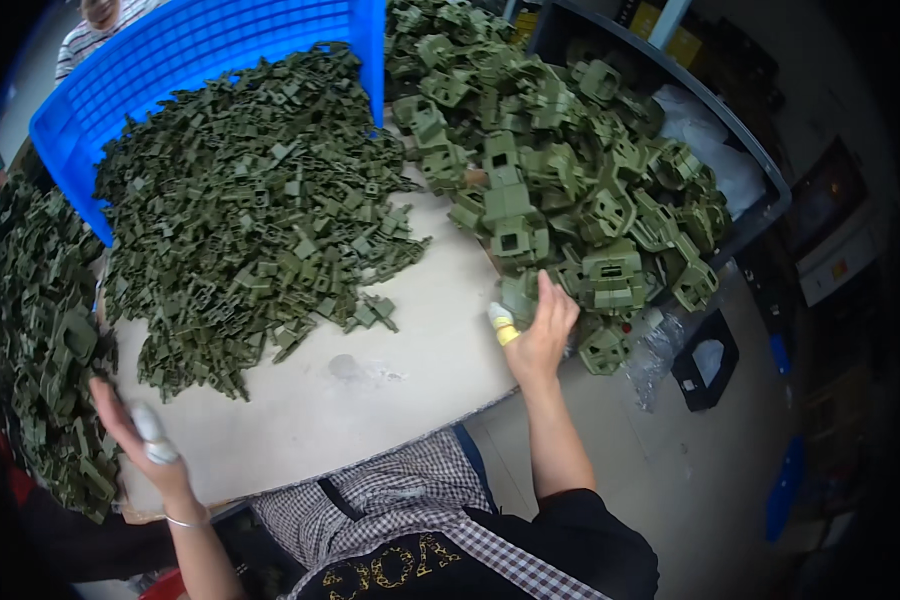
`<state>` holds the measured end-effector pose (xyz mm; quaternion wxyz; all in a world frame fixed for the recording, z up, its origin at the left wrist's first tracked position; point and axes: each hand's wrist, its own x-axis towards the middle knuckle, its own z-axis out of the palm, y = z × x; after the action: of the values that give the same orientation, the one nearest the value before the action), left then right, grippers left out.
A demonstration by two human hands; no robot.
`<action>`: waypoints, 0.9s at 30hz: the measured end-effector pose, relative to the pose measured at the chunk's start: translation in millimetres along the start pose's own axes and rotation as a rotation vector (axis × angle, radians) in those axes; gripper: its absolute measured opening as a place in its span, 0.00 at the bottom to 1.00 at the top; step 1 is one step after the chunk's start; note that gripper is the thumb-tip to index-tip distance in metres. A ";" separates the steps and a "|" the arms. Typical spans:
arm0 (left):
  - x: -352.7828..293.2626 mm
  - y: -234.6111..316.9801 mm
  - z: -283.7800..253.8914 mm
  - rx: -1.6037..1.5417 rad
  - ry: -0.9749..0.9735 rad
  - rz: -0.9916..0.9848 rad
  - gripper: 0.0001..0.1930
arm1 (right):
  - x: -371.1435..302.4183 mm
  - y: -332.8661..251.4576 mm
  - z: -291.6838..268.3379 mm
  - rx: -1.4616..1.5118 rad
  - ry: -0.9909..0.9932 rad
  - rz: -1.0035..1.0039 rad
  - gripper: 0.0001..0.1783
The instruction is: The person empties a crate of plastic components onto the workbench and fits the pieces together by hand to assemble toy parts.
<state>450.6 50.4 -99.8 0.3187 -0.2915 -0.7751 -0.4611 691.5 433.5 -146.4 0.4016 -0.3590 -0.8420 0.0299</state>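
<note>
My right hand (542,338) is at the near edge of a heap of larger olive-green plastic parts (610,215), its fingers extended and the thumb apart. White and yellow wrapping covers that thumb. One green part (518,294) lies just beyond the hand; whether the fingers touch it I cannot tell. On the left, my left hand (140,440) is open, fingers stretched out, with a white covering on the thumb. It is beside another pile of green parts (45,330) and appears to grip nothing. Between the hands, a broad mound of small green plastic pieces (260,210) covers much of the pale tabletop (410,370).
A blue plastic crate (210,55) stands behind the mound. A dark grey bin (775,185) with a clear plastic bag (705,140) holds larger parts at the right. A black angular frame (705,362) lies on the floor. Another person (95,25) is at the far left.
</note>
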 end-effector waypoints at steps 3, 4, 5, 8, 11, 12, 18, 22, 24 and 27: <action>-11.6 59.4 44.3 -0.049 -0.250 0.103 0.29 | -1.5 3.3 -11.9 0.013 -0.076 -0.056 0.39; -11.5 69.7 51.6 -0.023 -0.395 0.188 0.29 | -3.3 -5.4 -27.4 -0.022 -0.043 -0.150 0.40; -12.1 77.3 60.4 -0.027 -0.402 0.192 0.29 | -7.4 -12.9 -43.7 -0.058 -0.009 -0.244 0.41; -11.6 101.6 96.1 -0.100 -0.575 0.273 0.31 | -16.3 12.6 -84.7 -0.191 0.372 -0.172 0.44; -13.0 145.8 151.8 -0.336 -0.790 0.422 0.36 | -16.7 63.4 -79.5 0.114 0.266 0.147 0.48; -13.9 161.8 166.0 -0.377 -0.834 0.433 0.37 | -9.0 69.0 -69.7 0.182 0.235 0.146 0.49; -31.1 222.5 256.5 -0.370 -0.996 0.398 0.35 | 12.3 28.6 -23.8 0.135 0.198 0.090 0.43; -45.8 217.2 288.6 -0.188 -0.885 0.428 0.31 | 17.8 32.9 -10.0 0.044 0.141 -0.011 0.33; -38.8 209.6 284.7 -0.239 -0.896 0.399 0.31 | 15.1 46.5 -43.8 -0.066 0.421 0.005 0.39; -30.3 206.8 278.1 -0.257 -0.937 0.425 0.30 | 15.2 120.8 -87.8 -0.137 0.784 0.331 0.49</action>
<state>561.2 379.8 -116.8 -0.0137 -0.6537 -0.6955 -0.2980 816.5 511.6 -118.0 0.6561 -0.4993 -0.5569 -0.1006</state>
